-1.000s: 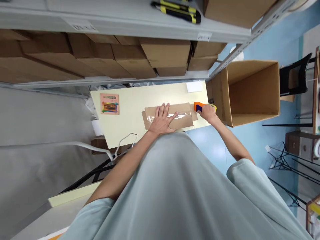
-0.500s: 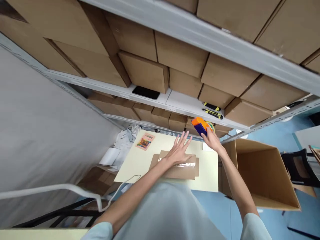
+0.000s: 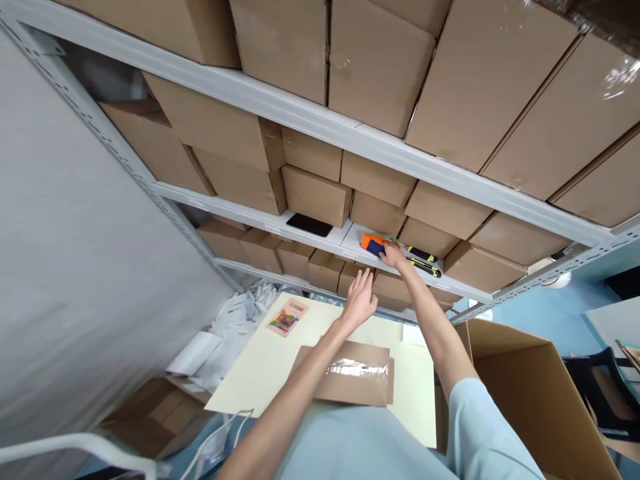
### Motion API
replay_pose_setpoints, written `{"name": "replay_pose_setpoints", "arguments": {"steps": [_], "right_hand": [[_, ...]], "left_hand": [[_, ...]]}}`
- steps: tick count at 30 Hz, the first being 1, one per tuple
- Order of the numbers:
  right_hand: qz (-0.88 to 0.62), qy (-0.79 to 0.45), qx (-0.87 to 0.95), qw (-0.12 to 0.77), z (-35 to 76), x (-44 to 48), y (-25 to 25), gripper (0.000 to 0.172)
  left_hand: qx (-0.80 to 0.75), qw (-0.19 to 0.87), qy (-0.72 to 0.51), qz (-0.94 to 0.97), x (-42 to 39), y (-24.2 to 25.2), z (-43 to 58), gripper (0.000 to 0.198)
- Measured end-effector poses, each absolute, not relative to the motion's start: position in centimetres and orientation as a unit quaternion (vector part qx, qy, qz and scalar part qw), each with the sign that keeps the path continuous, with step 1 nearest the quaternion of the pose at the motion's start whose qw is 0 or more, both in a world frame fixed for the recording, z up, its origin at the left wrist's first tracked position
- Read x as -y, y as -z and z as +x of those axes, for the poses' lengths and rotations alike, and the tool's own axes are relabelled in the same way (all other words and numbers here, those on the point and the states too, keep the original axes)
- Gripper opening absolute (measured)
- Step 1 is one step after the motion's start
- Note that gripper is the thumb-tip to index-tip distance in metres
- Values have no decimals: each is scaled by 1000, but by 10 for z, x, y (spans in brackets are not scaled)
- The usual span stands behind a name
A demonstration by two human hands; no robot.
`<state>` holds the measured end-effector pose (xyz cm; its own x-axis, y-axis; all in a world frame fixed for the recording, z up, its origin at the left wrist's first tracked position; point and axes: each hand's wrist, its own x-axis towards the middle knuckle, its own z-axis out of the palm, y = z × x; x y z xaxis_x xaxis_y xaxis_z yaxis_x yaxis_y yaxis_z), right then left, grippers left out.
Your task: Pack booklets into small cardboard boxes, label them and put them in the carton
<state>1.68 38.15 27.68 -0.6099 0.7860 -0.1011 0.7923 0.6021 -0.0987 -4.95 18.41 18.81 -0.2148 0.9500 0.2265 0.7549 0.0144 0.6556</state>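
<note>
My right hand [image 3: 393,255] grips the orange and blue tape dispenser [image 3: 373,244] at the metal shelf [image 3: 350,237], just left of two black and yellow cutters [image 3: 424,267]. Raised over the back part of the pale table [image 3: 250,373], my left hand [image 3: 360,300] holds nothing, its fingers extended and a little apart. Below it a flat cardboard box [image 3: 350,390] lies near the table's front edge, with a shiny strip of clear tape across its top. My left forearm hides the box's left part.
Brown boxes fill the shelves ahead. A black flat object [image 3: 309,225] lies on the middle shelf, a colourful card [image 3: 287,317] on the table. A large open carton [image 3: 530,393] stands at the right; white crumpled material [image 3: 235,320] lies at the left.
My right hand has carried the tape dispenser forward and left to the shelf. My left hand has lifted off the box. The view has tilted up towards the shelves.
</note>
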Motion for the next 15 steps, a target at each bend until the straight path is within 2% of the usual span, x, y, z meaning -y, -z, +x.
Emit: {"name": "replay_pose_setpoints", "arguments": {"steps": [4,7,9,15], "right_hand": [[455,68,-887,-34,35,-376,-271,64],[447,87,-871,-186,80,-338,-246,73],[455,130,-849,-235,123,-289,-218,71],[607,320,-703,-187,232,-104,-131,70]], "left_hand": [[-681,172,-346,622,-147,-163,-38,75],[-692,184,-350,604,-97,-134,-46,74],[-724,203,-341,564,-52,-110,-57,75],[-798,284,-285,448,57,-59,-76,78]]}}
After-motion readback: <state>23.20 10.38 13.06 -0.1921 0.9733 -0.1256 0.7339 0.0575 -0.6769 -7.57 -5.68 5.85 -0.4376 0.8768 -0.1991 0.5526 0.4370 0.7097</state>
